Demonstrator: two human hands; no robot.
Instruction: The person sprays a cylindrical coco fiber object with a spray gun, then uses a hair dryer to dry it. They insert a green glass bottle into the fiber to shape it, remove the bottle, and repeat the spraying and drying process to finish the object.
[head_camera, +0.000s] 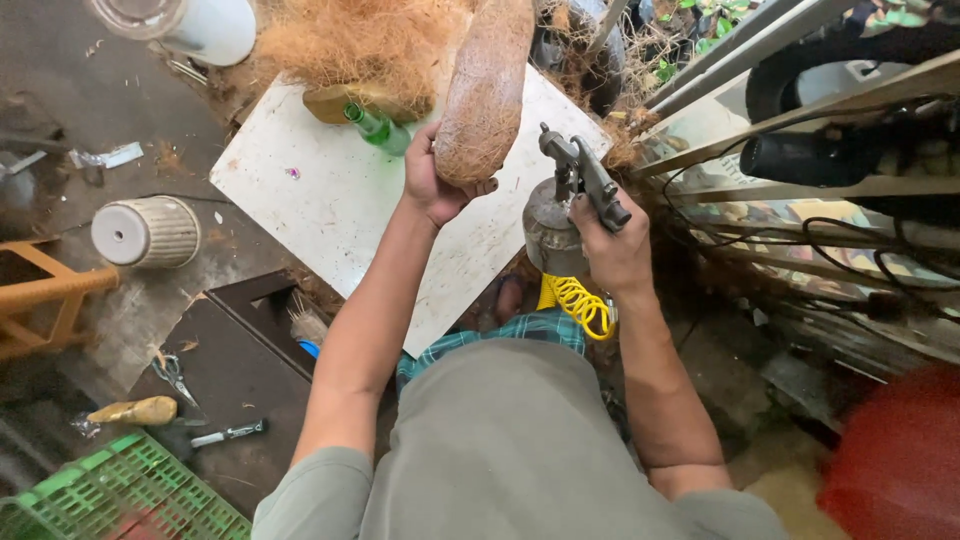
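Metal spray gun (572, 200) gripped by right hand (615, 250); left hand (432, 185) grasps fibre roll (485, 90).

We see our own body from above: a plain grey-green T-shirt fills the lower middle of the view, its short sleeves ending high on the upper arms — no print, no buttons, no pockets showing. Below the sleeves both forearms are bare, and so are the left hand (437, 180) and the right hand (612, 252) — no gloves, no watch, no rings that we can make out. Past the shirt's front edge shows a strip of teal-and-white checked cloth, worn about the waist or lap.
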